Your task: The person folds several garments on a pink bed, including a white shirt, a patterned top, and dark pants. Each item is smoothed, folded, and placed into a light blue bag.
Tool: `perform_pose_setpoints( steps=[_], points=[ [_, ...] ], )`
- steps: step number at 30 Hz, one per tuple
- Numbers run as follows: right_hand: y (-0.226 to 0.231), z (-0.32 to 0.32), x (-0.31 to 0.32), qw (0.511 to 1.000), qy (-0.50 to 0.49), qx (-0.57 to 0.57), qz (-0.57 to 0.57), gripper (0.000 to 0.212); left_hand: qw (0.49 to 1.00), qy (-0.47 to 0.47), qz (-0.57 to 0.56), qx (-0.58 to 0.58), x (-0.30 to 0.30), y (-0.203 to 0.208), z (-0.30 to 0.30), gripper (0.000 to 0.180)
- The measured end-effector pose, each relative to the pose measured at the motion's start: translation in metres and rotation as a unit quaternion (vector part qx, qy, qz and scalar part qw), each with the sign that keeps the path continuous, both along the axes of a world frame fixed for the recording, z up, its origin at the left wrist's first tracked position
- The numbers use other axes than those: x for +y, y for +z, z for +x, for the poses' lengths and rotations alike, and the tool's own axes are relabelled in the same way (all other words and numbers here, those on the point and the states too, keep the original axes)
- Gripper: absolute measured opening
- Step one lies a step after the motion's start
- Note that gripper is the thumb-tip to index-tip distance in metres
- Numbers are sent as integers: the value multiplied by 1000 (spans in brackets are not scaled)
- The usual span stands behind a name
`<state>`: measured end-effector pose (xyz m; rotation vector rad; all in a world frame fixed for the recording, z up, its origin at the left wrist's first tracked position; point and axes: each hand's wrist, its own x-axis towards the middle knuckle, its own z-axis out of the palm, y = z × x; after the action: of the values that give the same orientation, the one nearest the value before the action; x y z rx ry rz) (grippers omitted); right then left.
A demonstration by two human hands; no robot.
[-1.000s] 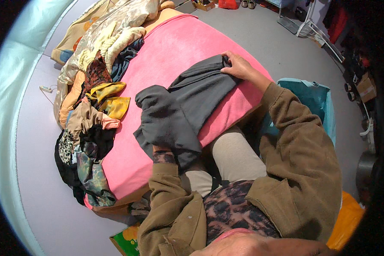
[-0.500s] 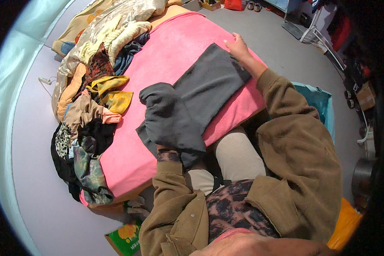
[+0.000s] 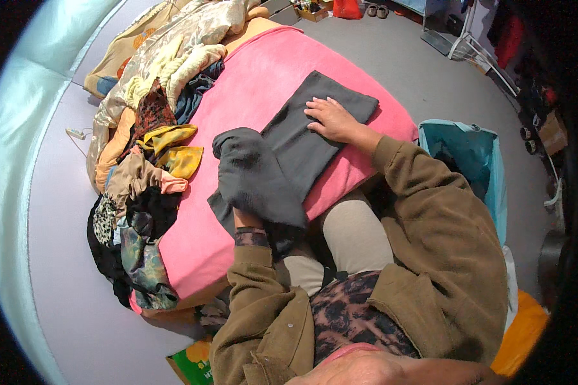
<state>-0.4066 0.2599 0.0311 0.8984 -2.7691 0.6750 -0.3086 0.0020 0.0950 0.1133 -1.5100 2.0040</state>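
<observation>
A dark grey garment (image 3: 302,144) lies on a pink bed cover (image 3: 250,83). Its far half is spread flat in a rectangle. My right hand (image 3: 331,119) rests flat on that far half, fingers apart. The near end of the garment is lifted and draped over my left hand (image 3: 244,215), which is mostly hidden under the cloth; only the wrist shows. Both forearms wear brown sleeves.
A heap of mixed clothes (image 3: 148,167) lines the left side of the bed, with cream and yellow pieces at the top. A teal fabric bin (image 3: 472,160) stands on the grey floor to the right. A green box (image 3: 192,362) lies near my feet. An orange object (image 3: 523,333) sits at lower right.
My right hand moved from the garment's far edge back onto its middle and now presses flat. The garment's far half went from bunched to spread smooth. The left hand still holds up the near end.
</observation>
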Motion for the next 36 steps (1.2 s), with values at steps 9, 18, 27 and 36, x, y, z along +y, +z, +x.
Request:
perform_pose_setpoints(
  steps=[9, 18, 27, 36],
  points=[
    [-12, -27, 38, 505, 18, -472, -723, 75, 165, 308, -915, 202, 78, 10, -63, 76],
    [-21, -24, 65, 451, 23, -485, -749, 59, -269, 304, -882, 240, 4, -18, 41, 83],
    [49, -68, 58, 714, 62, -523, -461, 31, -341, 265, -877, 212, -53, -53, 161, 67],
    [-1, -141, 79, 877, -78, -414, -233, 51, -478, 146, -838, 221, -59, -91, 151, 63]
  ],
)
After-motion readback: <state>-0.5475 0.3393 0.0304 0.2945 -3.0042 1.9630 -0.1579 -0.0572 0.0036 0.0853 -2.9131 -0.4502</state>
